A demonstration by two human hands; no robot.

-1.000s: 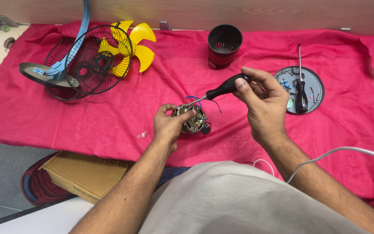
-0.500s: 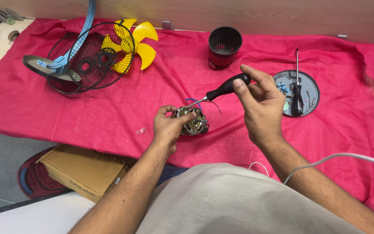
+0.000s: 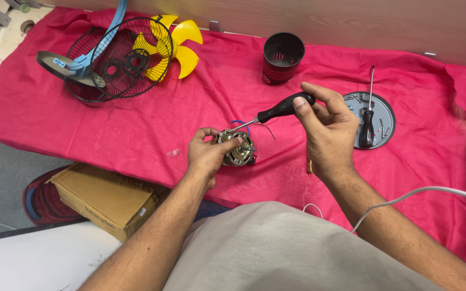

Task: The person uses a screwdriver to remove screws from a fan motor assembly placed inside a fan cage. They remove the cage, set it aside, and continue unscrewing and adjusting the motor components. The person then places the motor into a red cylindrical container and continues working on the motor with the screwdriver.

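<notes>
A black wire fan guard (image 3: 117,59) with a yellow fan blade (image 3: 182,46) lies well to the left of and beyond the left hand (image 3: 208,156), whose grip closes on a small fan motor (image 3: 238,151). The right hand (image 3: 327,132) clasps a black-handled screwdriver (image 3: 281,108), its tip on the motor just left of that grip; a round grey plate (image 3: 378,116) lies to the right.

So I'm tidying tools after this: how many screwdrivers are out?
2. One screwdriver is in the right hand, its tip at the motor held by the left hand. The second lies on the round grey plate. Others may be hidden.
</notes>
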